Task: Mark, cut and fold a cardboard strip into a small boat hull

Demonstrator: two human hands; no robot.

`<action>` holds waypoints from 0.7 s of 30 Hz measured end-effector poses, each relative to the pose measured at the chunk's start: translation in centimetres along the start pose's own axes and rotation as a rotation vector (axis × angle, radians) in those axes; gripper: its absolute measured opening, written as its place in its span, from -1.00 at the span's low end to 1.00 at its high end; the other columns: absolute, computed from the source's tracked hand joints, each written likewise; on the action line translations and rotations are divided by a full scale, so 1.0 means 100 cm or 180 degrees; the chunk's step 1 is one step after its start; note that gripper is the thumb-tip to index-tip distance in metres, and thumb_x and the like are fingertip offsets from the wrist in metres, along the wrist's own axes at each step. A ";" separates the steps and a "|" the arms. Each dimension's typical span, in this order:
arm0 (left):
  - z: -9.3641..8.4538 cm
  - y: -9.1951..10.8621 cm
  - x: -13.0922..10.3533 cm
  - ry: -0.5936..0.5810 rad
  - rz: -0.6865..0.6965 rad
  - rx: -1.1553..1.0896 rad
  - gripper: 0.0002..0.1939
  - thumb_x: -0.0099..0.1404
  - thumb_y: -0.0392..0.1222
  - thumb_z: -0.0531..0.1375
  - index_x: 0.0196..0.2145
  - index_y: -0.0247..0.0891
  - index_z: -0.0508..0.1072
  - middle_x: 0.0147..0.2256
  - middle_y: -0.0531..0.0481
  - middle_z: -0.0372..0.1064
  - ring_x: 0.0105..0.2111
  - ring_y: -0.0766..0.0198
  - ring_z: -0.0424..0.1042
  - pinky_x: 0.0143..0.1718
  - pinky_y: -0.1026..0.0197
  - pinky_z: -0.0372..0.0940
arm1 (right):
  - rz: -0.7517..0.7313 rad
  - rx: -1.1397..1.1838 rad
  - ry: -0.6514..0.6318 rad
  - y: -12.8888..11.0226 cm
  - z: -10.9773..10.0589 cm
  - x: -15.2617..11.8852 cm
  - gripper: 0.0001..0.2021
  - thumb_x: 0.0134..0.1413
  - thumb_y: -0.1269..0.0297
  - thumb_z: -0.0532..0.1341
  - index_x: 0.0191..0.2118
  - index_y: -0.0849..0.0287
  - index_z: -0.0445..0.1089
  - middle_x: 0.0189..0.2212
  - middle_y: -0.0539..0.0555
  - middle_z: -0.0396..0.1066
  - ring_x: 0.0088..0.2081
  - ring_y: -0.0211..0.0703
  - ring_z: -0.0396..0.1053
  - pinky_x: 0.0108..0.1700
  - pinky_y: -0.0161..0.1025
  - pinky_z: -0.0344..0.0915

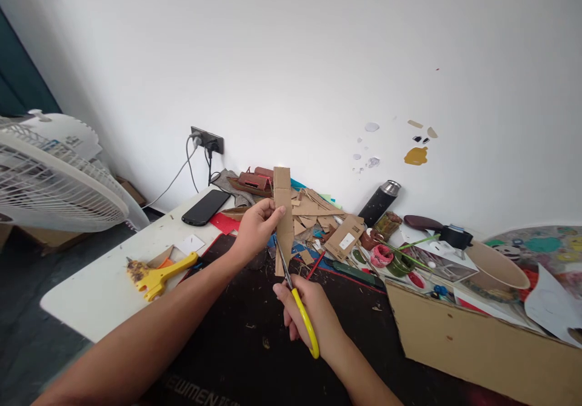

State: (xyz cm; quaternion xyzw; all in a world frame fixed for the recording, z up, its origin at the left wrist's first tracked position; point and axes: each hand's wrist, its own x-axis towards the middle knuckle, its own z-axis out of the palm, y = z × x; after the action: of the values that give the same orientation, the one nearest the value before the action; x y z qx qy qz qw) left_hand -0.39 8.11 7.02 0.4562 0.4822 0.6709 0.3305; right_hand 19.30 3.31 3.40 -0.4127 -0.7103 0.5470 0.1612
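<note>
My left hand [258, 227] pinches a narrow cardboard strip [282, 191] at its left edge, thumb on the near face. The strip stands roughly upright above the desk. Lower down, my right hand [313, 312] is closed around a pair of scissors [305, 321] with yellow handles. Their blades point up and lie against the lower part of the strip; I cannot tell how far they cut into it. Behind the strip lies a heap of cardboard scraps [318, 209].
A yellow glue gun [159, 276] and a black phone [206, 207] lie on the white table [109, 291] at left. Right of the black mat [236, 345] stand a cardboard panel [473, 333], paint pots [381, 254] and a tilted black flask [379, 203]. A fan [59, 169] stands far left.
</note>
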 end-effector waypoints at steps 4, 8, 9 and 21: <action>0.000 -0.001 0.000 -0.0006 -0.0014 0.0011 -0.55 0.27 0.22 0.34 -0.41 -0.20 0.33 -0.52 0.15 0.19 -0.54 0.38 0.11 -0.53 0.34 0.02 | -0.0024 -0.0134 0.0044 -0.004 0.000 0.000 -0.55 0.36 -0.22 0.19 -0.25 0.11 0.32 -0.68 -0.13 0.32 -0.74 -0.32 0.23 -0.67 -0.43 0.12; 0.000 0.000 0.000 -0.0021 -0.0013 -0.0043 -0.54 0.27 0.22 0.35 -0.41 -0.21 0.33 -0.52 0.15 0.20 -0.55 0.38 0.11 -0.53 0.34 0.02 | 0.0032 -0.0247 0.0079 -0.004 0.001 0.001 -0.54 0.33 -0.25 0.21 -0.29 0.09 0.29 -0.70 -0.14 0.29 -0.75 -0.29 0.22 -0.67 -0.41 0.12; 0.000 0.000 0.000 -0.0022 -0.0020 -0.0054 -0.54 0.26 0.22 0.35 -0.40 -0.21 0.34 -0.52 0.14 0.20 -0.55 0.38 0.12 -0.53 0.33 0.01 | 0.0048 -0.0273 0.0098 -0.003 0.001 0.001 -0.54 0.32 -0.25 0.22 -0.29 0.08 0.29 -0.70 -0.14 0.28 -0.74 -0.29 0.22 -0.66 -0.40 0.12; 0.001 0.002 -0.002 -0.0024 -0.0015 -0.0082 -0.52 0.24 0.23 0.37 -0.42 -0.20 0.32 -0.53 0.14 0.21 -0.57 0.38 0.13 -0.54 0.33 0.00 | -0.0318 -0.0670 0.0459 0.005 0.004 0.004 -0.65 0.35 -0.01 0.23 -0.41 0.07 0.30 -0.67 -0.05 0.29 -0.61 -0.17 0.31 -0.47 -0.30 0.15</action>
State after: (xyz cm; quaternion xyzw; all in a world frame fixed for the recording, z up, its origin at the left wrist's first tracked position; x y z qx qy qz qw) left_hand -0.26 7.93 7.19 0.4532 0.4734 0.6746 0.3397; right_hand 18.92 3.39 2.74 -0.4297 -0.7700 0.4297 0.1947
